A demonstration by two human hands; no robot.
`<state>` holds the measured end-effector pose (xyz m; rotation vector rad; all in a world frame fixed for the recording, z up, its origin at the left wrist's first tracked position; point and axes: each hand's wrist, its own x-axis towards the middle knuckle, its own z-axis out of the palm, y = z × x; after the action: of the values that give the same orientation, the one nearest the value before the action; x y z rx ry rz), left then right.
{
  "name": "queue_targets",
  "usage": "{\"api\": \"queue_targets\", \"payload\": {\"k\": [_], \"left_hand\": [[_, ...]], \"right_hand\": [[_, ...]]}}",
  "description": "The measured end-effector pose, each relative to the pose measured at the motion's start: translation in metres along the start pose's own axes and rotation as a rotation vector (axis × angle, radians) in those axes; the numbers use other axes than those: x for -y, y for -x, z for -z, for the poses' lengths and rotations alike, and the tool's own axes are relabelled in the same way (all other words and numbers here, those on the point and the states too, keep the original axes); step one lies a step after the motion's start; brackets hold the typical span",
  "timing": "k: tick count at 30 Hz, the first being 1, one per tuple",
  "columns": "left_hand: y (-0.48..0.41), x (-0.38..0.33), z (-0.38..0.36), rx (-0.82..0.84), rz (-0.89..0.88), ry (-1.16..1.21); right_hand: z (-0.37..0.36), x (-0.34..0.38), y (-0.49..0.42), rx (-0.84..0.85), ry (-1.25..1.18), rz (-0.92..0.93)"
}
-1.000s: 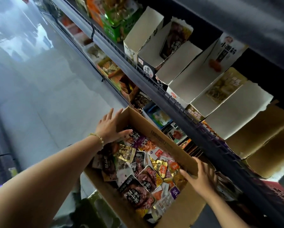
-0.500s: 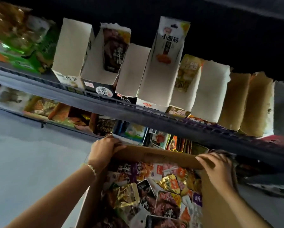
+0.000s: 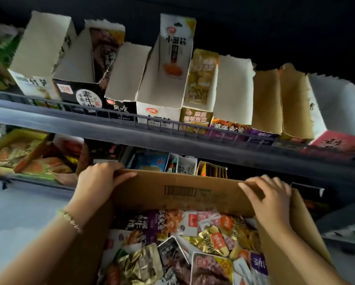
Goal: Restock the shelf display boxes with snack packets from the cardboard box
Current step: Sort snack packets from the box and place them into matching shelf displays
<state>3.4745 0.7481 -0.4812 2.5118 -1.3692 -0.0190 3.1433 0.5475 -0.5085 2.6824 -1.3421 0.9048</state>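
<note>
A brown cardboard box (image 3: 178,192) full of mixed snack packets (image 3: 193,247) sits right below me, its far wall facing the shelves. My left hand (image 3: 98,182) grips the box's far left corner, fingers curled over the rim. At the far right corner, my right hand (image 3: 269,198) holds the rim the same way. Above, a row of open-topped display boxes (image 3: 160,87) stands on the upper shelf, most of them looking nearly empty inside.
A dark wire-fronted shelf rail (image 3: 172,136) runs across between the box and the display boxes. The lower shelf (image 3: 38,157) holds more snack trays and packets. Pale floor (image 3: 18,212) lies at the left.
The view has swung from looking along the aisle to facing the shelves. Both hands went from reaching at the box to gripping its far corners, and the box now sits closer under the shelf.
</note>
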Motion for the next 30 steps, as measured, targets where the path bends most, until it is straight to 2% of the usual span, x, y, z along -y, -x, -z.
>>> {"api": "queue_targets", "payload": {"k": [7,11,13,16,18,22,24,26,28,30], "left_hand": [[-0.013,-0.006,0.0,0.029,-0.038,0.042],[-0.011,-0.019,0.002,-0.025,-0.031,0.092],[-0.011,-0.028,0.0,0.01,-0.021,0.071],[-0.01,-0.036,-0.004,-0.011,0.012,0.076],[-0.003,-0.038,-0.003,-0.046,0.026,0.029],[0.015,-0.031,-0.009,0.003,0.048,0.022],[0.018,-0.029,-0.008,0.025,0.018,-0.025],[0.026,-0.035,-0.007,-0.025,-0.07,-0.024],[0.04,-0.045,-0.008,-0.128,-0.166,0.085],[0.057,-0.056,-0.013,-0.165,-0.191,0.196]], "right_hand": [[0.009,-0.003,-0.008,0.08,-0.064,-0.067],[0.024,-0.013,0.003,0.081,-0.058,-0.099],[0.029,-0.016,0.009,0.109,-0.097,-0.148],[0.024,-0.016,0.005,0.062,-0.14,-0.121],[0.027,-0.016,0.002,0.09,-0.121,-0.138],[0.021,-0.014,0.005,0.103,-0.14,-0.116],[0.017,-0.012,0.002,0.061,-0.137,-0.095],[0.02,-0.011,0.005,0.054,-0.113,-0.079],[0.025,-0.011,0.01,0.063,-0.115,-0.055],[0.032,-0.002,0.02,0.03,-0.164,0.018]]}}
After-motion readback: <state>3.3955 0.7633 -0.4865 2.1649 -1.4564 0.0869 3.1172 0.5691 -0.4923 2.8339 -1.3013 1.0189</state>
